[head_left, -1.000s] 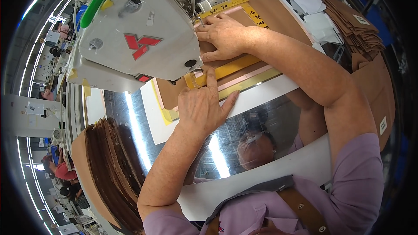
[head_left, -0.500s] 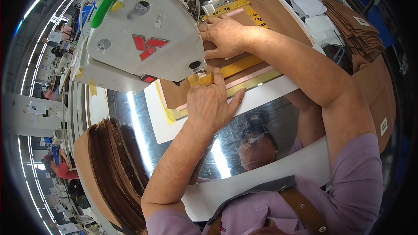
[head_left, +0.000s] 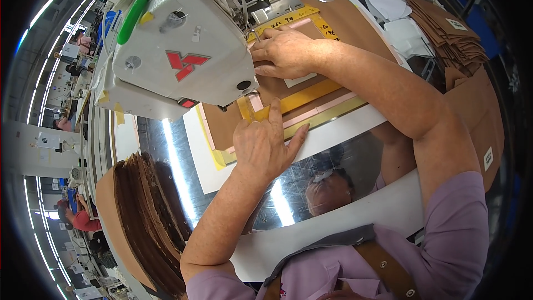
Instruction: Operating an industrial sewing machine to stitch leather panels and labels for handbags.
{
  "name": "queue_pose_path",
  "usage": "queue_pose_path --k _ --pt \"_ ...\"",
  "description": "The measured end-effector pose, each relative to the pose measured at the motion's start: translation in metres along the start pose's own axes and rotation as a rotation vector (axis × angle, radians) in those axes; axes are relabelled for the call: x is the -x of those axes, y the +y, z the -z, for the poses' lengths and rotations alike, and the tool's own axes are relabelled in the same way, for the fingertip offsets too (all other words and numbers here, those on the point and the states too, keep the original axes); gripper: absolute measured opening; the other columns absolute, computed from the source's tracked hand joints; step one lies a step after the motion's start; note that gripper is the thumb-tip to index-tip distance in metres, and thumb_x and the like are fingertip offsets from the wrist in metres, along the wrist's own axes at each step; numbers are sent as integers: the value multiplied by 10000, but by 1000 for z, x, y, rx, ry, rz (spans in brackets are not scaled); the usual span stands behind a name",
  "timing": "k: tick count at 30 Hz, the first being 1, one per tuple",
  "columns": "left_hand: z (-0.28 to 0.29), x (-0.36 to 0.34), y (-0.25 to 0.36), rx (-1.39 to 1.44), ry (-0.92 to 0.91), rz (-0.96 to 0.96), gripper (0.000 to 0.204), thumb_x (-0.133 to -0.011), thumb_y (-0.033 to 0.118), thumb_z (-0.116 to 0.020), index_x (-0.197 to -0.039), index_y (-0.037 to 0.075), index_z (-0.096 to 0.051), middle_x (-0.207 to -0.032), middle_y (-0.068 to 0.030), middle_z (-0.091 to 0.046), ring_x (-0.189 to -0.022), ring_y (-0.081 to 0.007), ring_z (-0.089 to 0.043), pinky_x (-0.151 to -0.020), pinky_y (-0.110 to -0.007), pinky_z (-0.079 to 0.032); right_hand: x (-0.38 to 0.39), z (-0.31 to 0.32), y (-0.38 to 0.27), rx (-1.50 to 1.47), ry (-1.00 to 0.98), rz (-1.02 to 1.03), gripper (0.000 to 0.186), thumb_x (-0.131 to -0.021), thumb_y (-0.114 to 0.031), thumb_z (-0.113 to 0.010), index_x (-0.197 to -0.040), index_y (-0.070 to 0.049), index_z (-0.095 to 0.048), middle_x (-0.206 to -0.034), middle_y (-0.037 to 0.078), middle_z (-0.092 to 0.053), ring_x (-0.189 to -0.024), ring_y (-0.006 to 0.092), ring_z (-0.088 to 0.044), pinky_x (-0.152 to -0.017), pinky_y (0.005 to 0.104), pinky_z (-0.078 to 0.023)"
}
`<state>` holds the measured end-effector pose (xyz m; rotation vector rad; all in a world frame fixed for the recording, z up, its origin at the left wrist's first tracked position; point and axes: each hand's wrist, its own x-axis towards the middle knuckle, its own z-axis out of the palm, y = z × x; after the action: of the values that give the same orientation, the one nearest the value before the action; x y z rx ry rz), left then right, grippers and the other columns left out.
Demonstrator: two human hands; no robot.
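A yellow frame lies on a brown flat panel, with pale pink strips along its edges. A white sheet extends beneath. My left hand rests at the frame's near left corner, index finger stretched onto it and thumb spread wide. Its other fingers are bent and partly hidden. Farther back, my right hand lies on the work inside the frame, fingers spread. Its fingertips are close beside the white sewing machine head, which hides part of the panel. Neither hand is wrapped round anything.
Brown pieces stand in a curved stack at the left. More brown pieces are piled at the far right, beside crumpled white material. A shiny metal plate covers the table nearer me. Several people work in the left background.
The white sheet, panel and frame have shifted slightly toward me relative to the machine head. Both hands have moved a little with them, still laid on the work. The view has shifted slightly too.
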<state>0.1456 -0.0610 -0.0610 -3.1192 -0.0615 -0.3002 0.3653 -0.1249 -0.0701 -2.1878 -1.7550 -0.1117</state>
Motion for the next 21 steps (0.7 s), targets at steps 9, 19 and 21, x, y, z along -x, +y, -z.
queue_pose_path --k 9,19,21 --pt "14 28 -9 136 31 -4 686 -883 513 -727 -1302 -23 -636 -620 -121 -658 -510 -292 -612 -619 -389 -499 25 11 -13 34 -96 42 432 -1033 -369 -498 -1376 -133 -613 -1325 56 -657 -1293 263 -528 -1114 464 -379" --pt "12 55 4 178 71 -60 761 -843 484 -776 -1339 -63 -591 -594 -87 -630 -489 -266 -598 -579 -374 -482 47 6 -27 -1 -60 136 396 -1035 -347 -524 -1329 -109 -641 -1330 95 -634 -1301 240 -526 -1122 430 -356" --pt "13 60 7 168 94 -96 765 -843 482 -784 -1329 -76 -587 -562 -62 -603 -441 -240 -562 -540 -353 -462 54 2 -28 8 -17 158 386 -1033 -342 -532 -1312 -105 -651 -1331 85 -630 -1301 237 -526 -1124 426 -356"
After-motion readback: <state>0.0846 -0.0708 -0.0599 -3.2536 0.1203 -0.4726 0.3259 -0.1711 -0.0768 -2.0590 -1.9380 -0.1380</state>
